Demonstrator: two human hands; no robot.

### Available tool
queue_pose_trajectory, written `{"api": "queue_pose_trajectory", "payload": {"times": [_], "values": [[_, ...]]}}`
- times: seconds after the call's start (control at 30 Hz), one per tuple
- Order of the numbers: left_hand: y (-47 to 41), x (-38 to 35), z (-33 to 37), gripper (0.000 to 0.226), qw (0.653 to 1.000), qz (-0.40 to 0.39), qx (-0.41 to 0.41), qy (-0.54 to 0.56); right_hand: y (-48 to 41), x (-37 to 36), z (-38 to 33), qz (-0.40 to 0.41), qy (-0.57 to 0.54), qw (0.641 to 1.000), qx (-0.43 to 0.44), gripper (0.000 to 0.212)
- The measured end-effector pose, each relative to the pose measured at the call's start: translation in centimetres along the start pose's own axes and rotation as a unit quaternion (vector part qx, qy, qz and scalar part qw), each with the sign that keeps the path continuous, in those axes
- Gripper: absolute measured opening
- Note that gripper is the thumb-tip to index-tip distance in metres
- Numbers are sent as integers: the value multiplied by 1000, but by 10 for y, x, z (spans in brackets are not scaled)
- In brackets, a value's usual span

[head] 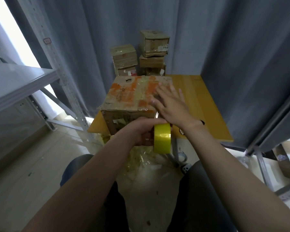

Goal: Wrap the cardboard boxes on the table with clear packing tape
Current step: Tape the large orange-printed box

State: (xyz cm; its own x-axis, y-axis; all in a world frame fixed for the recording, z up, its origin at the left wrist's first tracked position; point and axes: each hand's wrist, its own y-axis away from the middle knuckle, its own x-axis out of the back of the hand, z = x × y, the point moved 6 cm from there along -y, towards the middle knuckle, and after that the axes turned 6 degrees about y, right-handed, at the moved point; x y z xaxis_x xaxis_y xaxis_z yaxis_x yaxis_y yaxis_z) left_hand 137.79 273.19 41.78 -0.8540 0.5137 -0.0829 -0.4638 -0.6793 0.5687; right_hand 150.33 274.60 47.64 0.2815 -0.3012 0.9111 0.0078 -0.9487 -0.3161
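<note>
**Box** (131, 96): large, worn cardboard with an orange-stained top. It sits on the near-left corner of the counter (199, 106), at 12 o'clock from both hands and close to the edge.

**Roll** (162, 139): packing tape (yellow-looking when wound), held on edge at 6 o'clock of the box, against its near face. A glossy strip runs from it up over the near top edge.

**Left hand** (141, 131): fingers curled round the roll, gripping it.

**Right hand** (171, 104): flat with fingers spread, holding nothing. The palm presses the box top at about 4 o'clock of that face, over the strip.

**Stacks** (124, 59): smaller taped boxes at 12 o'clock behind the box, by the curtain (90, 39). Whether they stand on the counter cannot be told.

**Risks (judged):**
- A hard pull on the roll toward 6 o'clock could drag the box off the corner if the palm presses too lightly.
- A slack strip could fold on itself or trap creases.
- A tilted roll would send the tape off line along the near face.
</note>
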Motion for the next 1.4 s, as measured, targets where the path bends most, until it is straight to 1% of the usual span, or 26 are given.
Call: {"api": "queue_pose_trajectory", "payload": {"times": [0.07, 0.13, 0.2, 0.3, 0.37, 0.4, 0.43, 0.47, 0.5, 0.53, 0.57, 0.63, 0.7, 0.73, 0.8, 0.87, 0.93, 0.97, 1.0, 1.07, 1.13, 1.2, 1.27, 1.3, 1.33, 1.4], "values": [[6, -3, 0, 55, 1000, -27, 12, 10, 15, 6, 18, 67, -74, 994, -52, 60], [9, -2, -2, 62, 999, -31, 9, 21, 29, 2, 33, 90, -110, 984, -110, 62], [16, 5, -6, 59, 1000, -13, 5, 8, 44, -4, 44, 112, -175, 964, -166, 60], [22, 28, -16, 49, 999, 36, -3, -23, 62, -13, 47, 150, -277, 925, -215, 51], [20, 55, -21, 38, 992, 121, -32, -21, 71, -23, 49, 144, -326, 898, -258, 37], [19, 72, -24, 43, 982, 182, -54, -6, 76, -28, 48, 142, -361, 878, -281, 29], [17, 89, -29, 57, 966, 246, -72, 7, 82, -33, 48, 144, -392, 858, -298, 25], [17, 104, -33, 75, 949, 301, -88, 2, 88, -36, 46, 150, -416, 844, -304, 27], [17, 116, -37, 90, 934, 342, -101, -10, 95, -37, 43, 152, -428, 839, -301, 34], [16, 128, -41, 99, 922, 370, -114, -16, 101, -39, 38, 151, -438, 837, -291, 43], [12, 136, -45, 103, 918, 377, -120, -6, 105, -41, 33, 142, -451, 837, -274, 47], [2, 145, -50, 102, 928, 344, -136, 50, 109, -55, 28, 100, -448, 856, -237, 53], [-1, 138, -50, 89, 942, 288, -156, 74, 112, -65, 20, 69, -431, 878, -197, 72], [-2, 133, -49, 78, 945, 267, -172, 73, 112, -69, 16, 65, -445, 874, -187, 79], [-2, 123, -48, 62, 941, 260, -204, 71, 113, -74, 16, 75, -502, 839, -194, 84], [-1, 117, -44, 53, 931, 273, -229, 71, 113, -67, 17, 103, -533, 811, -218, 85], [9, 114, -33, 49, 918, 303, -250, 60, 108, -53, 17, 131, -551, 793, -223, 96], [14, 115, -24, 49, 909, 317, -264, 57, 103, -41, 16, 146, -546, 798, -209, 95], [23, 115, -13, 54, 900, 331, -279, 53, 96, -26, 12, 165, -535, 808, -185, 85], [42, 116, 12, 62, 879, 356, -315, 43, 80, 6, -2, 195, -492, 840, -122, 62], [58, 119, 39, 47, 860, 368, -353, 22, 58, 32, -10, 214, -426, 875, -90, 43], [71, 121, 64, 28, 845, 372, -384, -3, 37, 51, -11, 221, -367, 900, -83, 33], [77, 125, 84, 21, 835, 378, -398, -24, 16, 62, -13, 210, -371, 900, -90, 37], [78, 127, 92, 22, 834, 383, -396, -30, 5, 66, -14, 200, -385, 897, -84, 40], [76, 130, 99, 25, 836, 387, -387, -40, -5, 69, -13, 198, -393, 895, -79, 39], [67, 139, 114, 29, 845, 381, -371, -51, -22, 77, -12, 206, -413, 883, -81, 27]]}}
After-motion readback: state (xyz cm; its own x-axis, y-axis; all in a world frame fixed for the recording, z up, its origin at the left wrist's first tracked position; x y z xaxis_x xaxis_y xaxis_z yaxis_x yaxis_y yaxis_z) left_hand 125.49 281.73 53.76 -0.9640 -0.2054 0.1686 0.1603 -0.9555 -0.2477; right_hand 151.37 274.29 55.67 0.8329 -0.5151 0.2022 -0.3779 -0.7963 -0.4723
